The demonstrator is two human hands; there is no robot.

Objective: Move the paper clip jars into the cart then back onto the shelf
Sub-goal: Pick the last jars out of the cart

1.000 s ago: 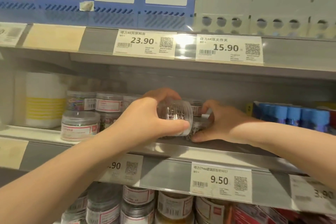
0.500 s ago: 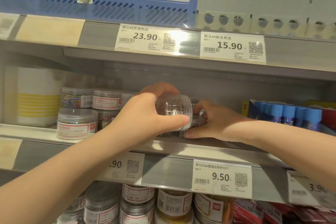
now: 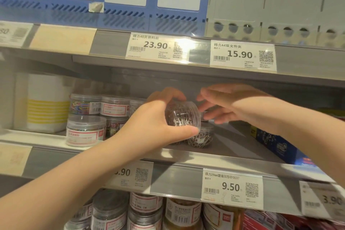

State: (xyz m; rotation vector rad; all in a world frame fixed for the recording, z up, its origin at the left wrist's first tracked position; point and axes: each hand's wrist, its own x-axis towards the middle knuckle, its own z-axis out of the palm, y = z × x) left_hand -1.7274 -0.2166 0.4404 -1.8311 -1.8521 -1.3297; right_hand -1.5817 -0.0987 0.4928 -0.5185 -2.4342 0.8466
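Two hands, both mine, reach into the middle shelf (image 3: 233, 147) of a stationery display. My left hand (image 3: 149, 123) grips a clear paper clip jar (image 3: 182, 115) full of silver clips. The jar is tipped on its side, with my fingers (image 3: 168, 94) curled over the top and my thumb under the rim. It is held in the air just above the shelf, over a second clear jar (image 3: 203, 136) of silver clips that stands on the shelf board.

My right hand (image 3: 235, 106) hovers just beside the held jar, on its right. It holds nothing, and its fingers are spread wide and loosely bent. I cannot tell whether their tips touch the jar.

Further left on the same shelf stand more jars. A red-labelled front jar (image 3: 85, 130) sits near the edge. Behind and above it is a jar of coloured clips (image 3: 84, 105). A white tub with yellow stripes (image 3: 46, 102) stands at the far left, and a dark blue box (image 3: 276, 144) at the right.

A price tag reading 9.50 (image 3: 231, 186) is fixed to the shelf's front edge below my hands. More lidded jars (image 3: 145, 211) fill the shelf underneath.
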